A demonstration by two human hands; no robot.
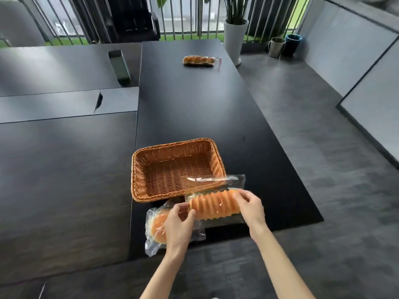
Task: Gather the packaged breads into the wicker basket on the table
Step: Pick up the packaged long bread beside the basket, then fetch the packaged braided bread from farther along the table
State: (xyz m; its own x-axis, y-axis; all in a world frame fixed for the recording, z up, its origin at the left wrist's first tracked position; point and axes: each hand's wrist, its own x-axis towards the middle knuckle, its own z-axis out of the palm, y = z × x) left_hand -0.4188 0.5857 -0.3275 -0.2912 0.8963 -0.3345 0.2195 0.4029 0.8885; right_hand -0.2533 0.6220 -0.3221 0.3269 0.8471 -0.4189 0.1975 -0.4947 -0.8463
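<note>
An empty wicker basket [138,169] stands on the black table, near its front edge. Just in front of the basket, both hands hold a ridged loaf in clear plastic [214,203]: my left hand [178,225] grips its left end and my right hand [250,205] grips its right end. The wrapper's far edge overlaps the basket's near rim. Under my left hand lies a round bun in a clear bag [156,225], partly hidden, at the table's front edge. A third packaged bread [199,60], a row of small rolls, lies at the table's far end.
A grey desk adjoins the table on the left, with a dark box [119,66] on it. A white planter [235,39], a metal bin [276,46] and a dark bin [292,44] stand on the floor beyond the far right corner. A partition wall runs along the right.
</note>
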